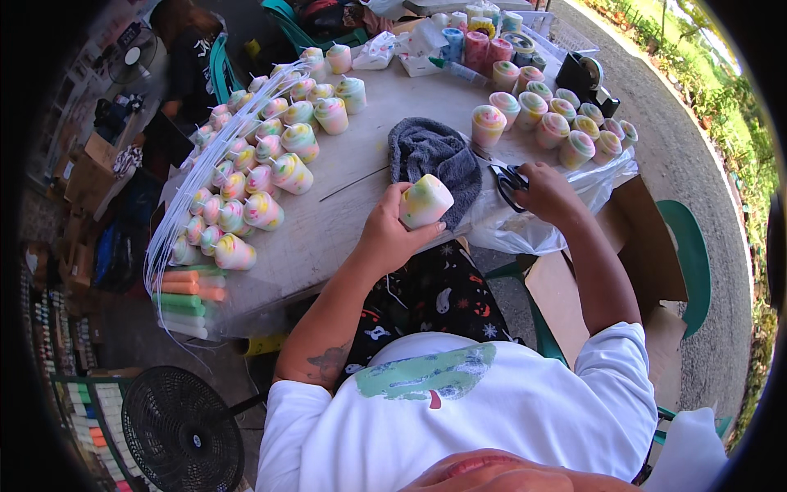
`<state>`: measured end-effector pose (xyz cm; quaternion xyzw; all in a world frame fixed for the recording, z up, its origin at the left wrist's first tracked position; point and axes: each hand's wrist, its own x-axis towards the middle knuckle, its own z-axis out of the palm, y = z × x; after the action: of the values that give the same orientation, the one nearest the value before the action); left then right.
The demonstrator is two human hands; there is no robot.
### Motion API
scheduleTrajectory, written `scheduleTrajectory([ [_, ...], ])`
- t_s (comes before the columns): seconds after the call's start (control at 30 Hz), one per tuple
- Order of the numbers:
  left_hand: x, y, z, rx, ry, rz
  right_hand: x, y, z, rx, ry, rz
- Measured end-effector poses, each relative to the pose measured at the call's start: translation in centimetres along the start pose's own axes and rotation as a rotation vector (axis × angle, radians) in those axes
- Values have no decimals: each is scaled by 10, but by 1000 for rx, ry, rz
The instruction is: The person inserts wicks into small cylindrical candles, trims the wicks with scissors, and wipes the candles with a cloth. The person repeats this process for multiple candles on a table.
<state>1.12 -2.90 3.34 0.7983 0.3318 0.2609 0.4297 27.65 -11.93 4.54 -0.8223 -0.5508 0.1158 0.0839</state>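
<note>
My left hand (387, 232) is wrapped round a pastel-swirled candle (426, 202) in white, yellow and pink, held tilted over the table's near edge. A thin pale strand hangs below that hand. At the right, the fingers of my right hand (548, 193) are closed at the dark handles of a pair of scissors (510, 182), whose blades point away to the left. Beside the blades lies a crumpled dark grey towel (434, 156). Clear plastic sheeting (525, 225) spreads under and around the scissors.
Rows of wicked candles (291, 174) fill the table's left, with a bundle of long white wicks (197, 176) across them. More candles (552, 129) and a tape dispenser (584, 78) stand at the right. Orange and green sticks (184, 295) lie front left. A person (188, 49) sits far left.
</note>
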Motion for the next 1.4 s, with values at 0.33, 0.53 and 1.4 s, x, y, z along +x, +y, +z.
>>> scheduleTrajectory([
  [0.33,-34,-18,-3,-495,26,146,-53,1,11,1637,-69,-308],
  [0.53,-45,-30,4,-464,93,173,-75,-79,7,1666,-74,-540],
  [1.4,-53,-17,-10,-276,158,223,-96,-131,20,1232,127,-648],
])
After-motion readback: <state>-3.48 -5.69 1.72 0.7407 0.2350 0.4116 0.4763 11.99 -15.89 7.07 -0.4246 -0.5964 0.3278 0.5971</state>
